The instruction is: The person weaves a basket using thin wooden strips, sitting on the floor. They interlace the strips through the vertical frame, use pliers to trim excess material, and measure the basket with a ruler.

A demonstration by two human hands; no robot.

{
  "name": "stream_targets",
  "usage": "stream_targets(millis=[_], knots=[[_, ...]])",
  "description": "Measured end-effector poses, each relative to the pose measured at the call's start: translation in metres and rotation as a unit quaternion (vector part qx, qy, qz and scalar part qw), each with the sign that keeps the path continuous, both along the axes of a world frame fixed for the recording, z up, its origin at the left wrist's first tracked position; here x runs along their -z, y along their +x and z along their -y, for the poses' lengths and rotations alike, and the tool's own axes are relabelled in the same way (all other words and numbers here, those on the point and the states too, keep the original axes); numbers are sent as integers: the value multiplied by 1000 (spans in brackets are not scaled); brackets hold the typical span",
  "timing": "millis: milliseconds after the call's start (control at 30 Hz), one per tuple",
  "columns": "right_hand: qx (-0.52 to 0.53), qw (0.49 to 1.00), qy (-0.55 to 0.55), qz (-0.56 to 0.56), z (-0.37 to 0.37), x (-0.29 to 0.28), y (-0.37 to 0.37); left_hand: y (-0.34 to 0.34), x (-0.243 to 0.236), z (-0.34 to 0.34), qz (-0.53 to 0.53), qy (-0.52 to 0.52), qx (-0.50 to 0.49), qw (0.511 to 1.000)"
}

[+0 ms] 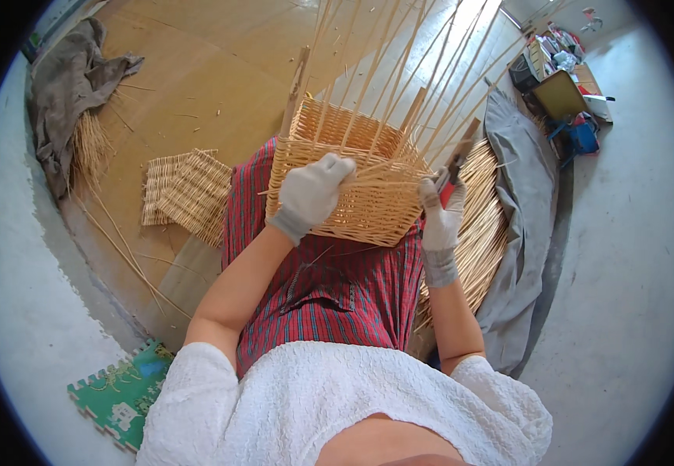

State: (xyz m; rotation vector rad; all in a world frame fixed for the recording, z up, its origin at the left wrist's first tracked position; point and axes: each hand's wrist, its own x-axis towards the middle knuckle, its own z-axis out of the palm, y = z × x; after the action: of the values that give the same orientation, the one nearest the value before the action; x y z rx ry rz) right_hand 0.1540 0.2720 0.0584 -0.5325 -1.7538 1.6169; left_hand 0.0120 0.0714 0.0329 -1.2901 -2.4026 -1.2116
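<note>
A half-woven natural wicker basket (352, 213) rests on a striped red cloth (321, 299) over my lap, with long upright rods (383, 66) and wooden stakes (298, 78) rising from it. My left hand (310, 194), in a white knit glove, has its fingers curled on strands at the basket's near wall; exactly what it grips is partly hidden. My right hand (439, 213), also gloved, holds a red-handled cutting tool (451, 182) upright beside the basket's right corner, close to a stake.
Two woven panels (189, 194) lie left. Grey cloths (73, 101) with loose strands flank me, and a bundle of rods (480, 210) is at right. A green foam mat (115, 388) lies lower left. A cluttered table (589, 81) stands at back right, near the wall.
</note>
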Motion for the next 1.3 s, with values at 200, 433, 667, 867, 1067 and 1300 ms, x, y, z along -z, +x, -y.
stream_targets(millis=[200, 433, 667, 867, 1067, 1300], knots=[[88, 890, 403, 194, 18, 16, -6, 9, 49, 52, 204, 315, 0, 927], [55, 769, 593, 232, 52, 11, -34, 12, 13, 43, 62, 207, -2, 976], [-70, 791, 543, 272, 4, -15, -39, 32, 4, 38, -87, -105, 187, 973], [-129, 545, 805, 195, -42, -142, -91, 67, -10, -28, -112, -276, 179, 938], [-222, 294, 859, 355, -3, -149, -142, 43, -14, -100, 6, -205, 16, 979], [-210, 287, 879, 319, 5, -139, -148, 45, -26, -103, -17, -100, 66, 993]])
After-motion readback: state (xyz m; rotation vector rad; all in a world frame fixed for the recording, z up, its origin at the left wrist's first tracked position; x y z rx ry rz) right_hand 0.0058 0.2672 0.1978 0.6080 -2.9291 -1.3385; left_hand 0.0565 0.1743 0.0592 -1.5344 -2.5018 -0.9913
